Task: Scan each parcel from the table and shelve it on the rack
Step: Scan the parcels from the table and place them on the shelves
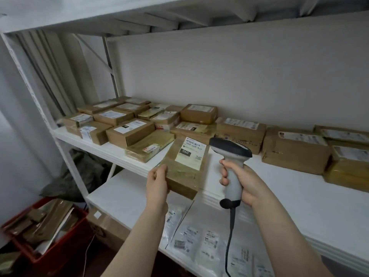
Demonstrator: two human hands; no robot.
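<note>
The rack (42, 108) carries boxes (129, 132) along the back edge of its shelf (279, 182). Over the front edge, the left grip (157, 180) clasps the parcel (185, 162) by its near corner, label up. The right grip (241, 182) is clenched round the scanner (232, 168). Its head should tilt squarely onto the barcode, with the parcel kept steady.

Your left hand (157, 181) pinching the parcel (185, 168) by its near left edge, your right hand (242, 181) wrapped round the scanner (231, 147) grip, both bare forearms stretched forward
</note>
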